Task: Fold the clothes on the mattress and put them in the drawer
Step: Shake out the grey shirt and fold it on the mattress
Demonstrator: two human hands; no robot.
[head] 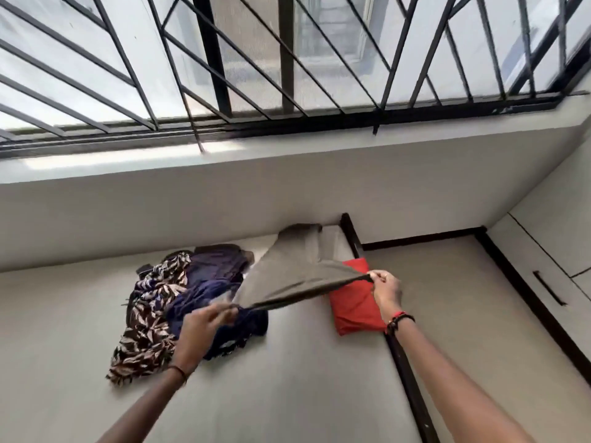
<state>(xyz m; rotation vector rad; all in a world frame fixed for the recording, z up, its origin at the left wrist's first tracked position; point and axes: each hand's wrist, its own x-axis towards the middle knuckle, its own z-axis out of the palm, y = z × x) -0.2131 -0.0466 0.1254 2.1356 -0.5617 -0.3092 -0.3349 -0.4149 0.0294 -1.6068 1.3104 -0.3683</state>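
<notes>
Above the mattress (pixel 287 388), the left grip (pixel 204 318) and right grip (pixel 385 289) each pinch a corner of a grey garment (pixel 297 276), stretched taut (a folded red cloth (pixel 353 306) lies at the mattress edge).

The grey-brown garment (pixel 297 279) is thin, matt cloth, smooth where it is pulled taut; the red garment (pixel 355 302) is matt cloth too, while the striped garment (pixel 150 314) has a faint sheen. The mattress (pixel 287 394) has a smooth, matt, pale cover, and the window grille (pixel 217 59) is dark painted metal.
</notes>
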